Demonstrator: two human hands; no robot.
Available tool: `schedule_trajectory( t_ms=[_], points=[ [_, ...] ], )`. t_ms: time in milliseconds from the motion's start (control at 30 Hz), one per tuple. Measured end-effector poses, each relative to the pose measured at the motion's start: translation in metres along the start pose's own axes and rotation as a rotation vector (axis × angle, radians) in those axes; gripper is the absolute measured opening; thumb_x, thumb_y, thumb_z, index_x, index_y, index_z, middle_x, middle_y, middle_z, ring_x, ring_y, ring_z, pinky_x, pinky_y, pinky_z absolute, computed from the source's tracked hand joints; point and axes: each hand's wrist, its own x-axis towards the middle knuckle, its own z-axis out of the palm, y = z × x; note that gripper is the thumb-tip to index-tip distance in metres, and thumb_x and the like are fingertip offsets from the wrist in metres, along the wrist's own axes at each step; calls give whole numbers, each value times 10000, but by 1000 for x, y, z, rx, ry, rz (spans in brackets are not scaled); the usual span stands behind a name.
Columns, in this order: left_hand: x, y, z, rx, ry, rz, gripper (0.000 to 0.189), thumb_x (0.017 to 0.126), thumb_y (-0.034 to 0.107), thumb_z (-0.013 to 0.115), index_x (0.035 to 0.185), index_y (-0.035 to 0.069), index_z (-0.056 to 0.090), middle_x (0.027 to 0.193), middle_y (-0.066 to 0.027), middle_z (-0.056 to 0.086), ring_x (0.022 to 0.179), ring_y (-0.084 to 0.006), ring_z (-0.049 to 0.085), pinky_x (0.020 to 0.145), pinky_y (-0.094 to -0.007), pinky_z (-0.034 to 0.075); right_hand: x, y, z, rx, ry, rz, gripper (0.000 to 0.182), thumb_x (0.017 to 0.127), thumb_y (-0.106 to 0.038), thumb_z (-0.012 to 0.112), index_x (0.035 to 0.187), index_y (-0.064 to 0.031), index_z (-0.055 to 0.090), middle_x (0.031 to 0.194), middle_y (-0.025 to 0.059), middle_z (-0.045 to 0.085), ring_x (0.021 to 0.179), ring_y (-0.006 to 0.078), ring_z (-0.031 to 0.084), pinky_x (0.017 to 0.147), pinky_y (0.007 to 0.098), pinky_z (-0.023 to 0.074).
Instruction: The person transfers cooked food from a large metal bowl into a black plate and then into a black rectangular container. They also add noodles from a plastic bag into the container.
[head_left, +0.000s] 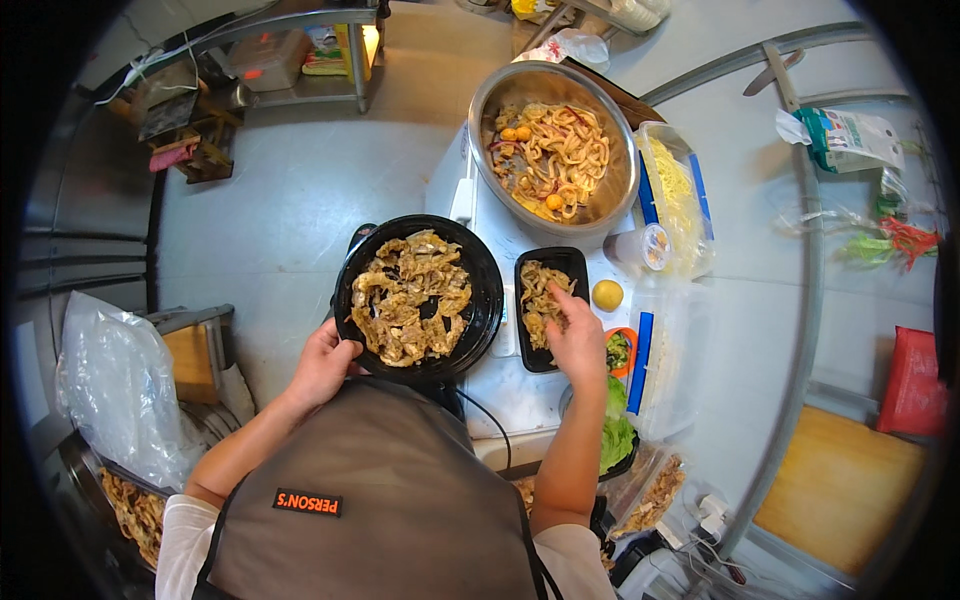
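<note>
My left hand (324, 362) grips the near-left rim of a round black bowl (491, 300), thumb over the edge. Pieces of brown seasoned meat (409, 296) lie spread inside it. To the right, my right hand (576, 330) reaches into a rectangular black plastic container (553, 253), its fingertips on similar seasoned pieces (536, 289) there. Whether the fingers pinch a piece is hidden. The container rests on what looks like a small white scale (504, 337), partly covered. A round yellow fruit or ball (607, 295) sits just right of the container.
Beyond the container stands a large steel bowl (480, 176) of sauced squid-like rings and yellow balls. Clear boxes with blue-edged lids (642, 364), a lidded cup (637, 247), an orange bowl (632, 341) and lettuce (616, 431) line the right side. A black cable (495, 420) crosses the near tabletop.
</note>
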Motion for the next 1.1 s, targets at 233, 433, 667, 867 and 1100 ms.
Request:
schedule_trajectory(
  t_ms=[233, 433, 667, 867, 1100],
  points=[
    [-4, 14, 13, -81, 77, 12, 348, 955, 24, 498, 1291, 66, 579, 1146, -26, 687, 891, -116, 681, 739, -291, 600, -4, 16, -9, 41, 157, 118, 489, 840, -65, 788, 1310, -53, 652, 985, 131, 730, 767, 186, 695, 735, 320, 560],
    [0, 5, 8, -135, 89, 17, 314, 954, 15, 512, 1259, 55, 574, 1108, -38, 695, 890, -121, 685, 746, -296, 602, -29, 27, -8, 133, 432, 6, 305, 912, -41, 728, 1211, 5, 696, 1003, 133, 737, 809, 178, 707, 733, 321, 576],
    [-5, 18, 12, -7, 12, 49, 277, 970, 40, 544, 1241, 66, 591, 1084, 1, 678, 897, -83, 636, 748, -277, 568, -54, -55, 15, 272, 218, -114, 249, 902, -87, 726, 1143, -28, 716, 1013, 129, 746, 853, 250, 721, 753, 342, 570],
    [-7, 11, 8, 81, -31, 84, 207, 966, 53, 558, 1165, 65, 613, 963, 22, 653, 814, -65, 611, 714, -262, 556, -44, -124, 46, -158, -29, -440, 458, 764, -196, 843, 1186, -88, 703, 1168, 106, 664, 1013, 336, 647, 840, 427, 551],
    [-11, 9, 4, 79, -87, 123, 162, 953, 56, 559, 1108, 65, 601, 948, 16, 656, 795, -72, 616, 700, -254, 538, -32, -125, 76, -114, 10, -401, 449, 730, -120, 823, 1159, -82, 696, 1211, 106, 572, 1024, 330, 605, 822, 443, 543]
  ],
)
